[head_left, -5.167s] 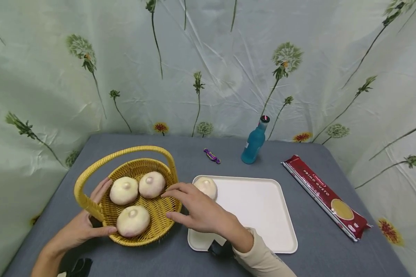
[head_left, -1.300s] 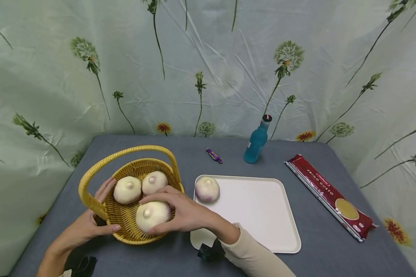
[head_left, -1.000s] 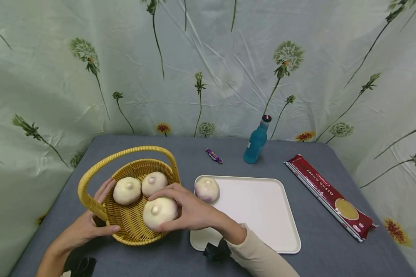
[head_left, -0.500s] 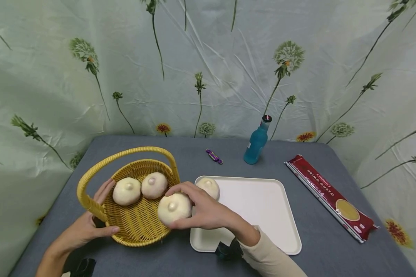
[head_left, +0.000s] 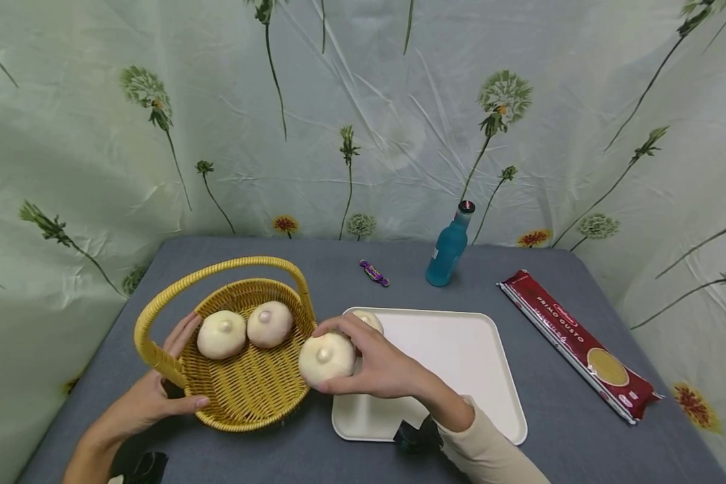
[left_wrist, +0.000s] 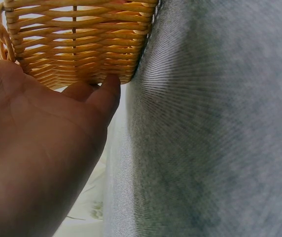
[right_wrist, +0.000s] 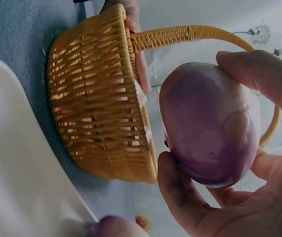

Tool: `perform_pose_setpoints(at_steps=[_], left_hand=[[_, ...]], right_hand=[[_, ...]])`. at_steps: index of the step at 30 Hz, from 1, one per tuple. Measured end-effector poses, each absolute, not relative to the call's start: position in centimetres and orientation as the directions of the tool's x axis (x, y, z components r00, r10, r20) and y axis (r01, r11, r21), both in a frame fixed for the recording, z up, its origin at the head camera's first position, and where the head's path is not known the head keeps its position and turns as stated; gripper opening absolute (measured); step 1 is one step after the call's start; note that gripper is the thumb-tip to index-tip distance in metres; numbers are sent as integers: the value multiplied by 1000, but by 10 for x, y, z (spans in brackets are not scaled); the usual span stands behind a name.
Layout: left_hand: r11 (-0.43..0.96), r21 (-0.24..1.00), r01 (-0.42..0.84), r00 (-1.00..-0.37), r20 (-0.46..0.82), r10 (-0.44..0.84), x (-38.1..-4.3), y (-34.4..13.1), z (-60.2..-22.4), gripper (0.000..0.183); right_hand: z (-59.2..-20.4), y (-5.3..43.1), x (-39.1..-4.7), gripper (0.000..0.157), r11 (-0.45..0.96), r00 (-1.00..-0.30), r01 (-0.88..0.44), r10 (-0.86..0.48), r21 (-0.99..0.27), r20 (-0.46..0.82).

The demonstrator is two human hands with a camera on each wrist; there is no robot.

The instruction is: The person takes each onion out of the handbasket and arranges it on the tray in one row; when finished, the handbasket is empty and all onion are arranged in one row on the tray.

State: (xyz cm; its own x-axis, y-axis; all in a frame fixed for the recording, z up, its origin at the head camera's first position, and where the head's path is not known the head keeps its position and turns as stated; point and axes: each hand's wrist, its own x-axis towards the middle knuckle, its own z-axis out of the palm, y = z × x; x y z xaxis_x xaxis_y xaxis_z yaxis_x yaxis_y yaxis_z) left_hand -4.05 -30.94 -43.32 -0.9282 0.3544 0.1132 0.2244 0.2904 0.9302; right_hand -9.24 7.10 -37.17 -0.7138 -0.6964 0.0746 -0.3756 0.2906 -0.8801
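Note:
My right hand [head_left: 375, 359] grips a purple-and-white turnip [head_left: 327, 357] between curled fingers and thumb, raised near the right rim of the yellow wicker basket [head_left: 242, 403] and the tray's left edge. Its purple underside shows large in the right wrist view, the turnip [right_wrist: 207, 126] spanning from thumb to fingertips. Two more turnips lie in the back of the basket, a whitish turnip [head_left: 221, 334] and a pinkish turnip [head_left: 269, 324]. My left hand [head_left: 148, 396] holds the basket's left side, thumb at the rim; in the left wrist view the hand [left_wrist: 42, 133] lies against the woven wall.
A white tray [head_left: 448, 376] lies right of the basket; one turnip [head_left: 369, 320] on its back left corner is partly hidden by my right hand. Behind are a wrapped candy [head_left: 374, 273] and a blue bottle [head_left: 448, 249]. A red spaghetti pack [head_left: 581, 346] lies far right.
My right hand has taken hold of the front turnip, lifted it out of the basket and carried it right toward the tray. The left hand has stayed on the basket.

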Motion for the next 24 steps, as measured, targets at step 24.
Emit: perform_pose_setpoints(at_steps=[24], left_hand=[[274, 933, 233, -926, 127, 355, -41, -310, -438, 117]], right_hand=[[-378, 117, -104, 65, 357, -795, -353, -602, -865, 76]])
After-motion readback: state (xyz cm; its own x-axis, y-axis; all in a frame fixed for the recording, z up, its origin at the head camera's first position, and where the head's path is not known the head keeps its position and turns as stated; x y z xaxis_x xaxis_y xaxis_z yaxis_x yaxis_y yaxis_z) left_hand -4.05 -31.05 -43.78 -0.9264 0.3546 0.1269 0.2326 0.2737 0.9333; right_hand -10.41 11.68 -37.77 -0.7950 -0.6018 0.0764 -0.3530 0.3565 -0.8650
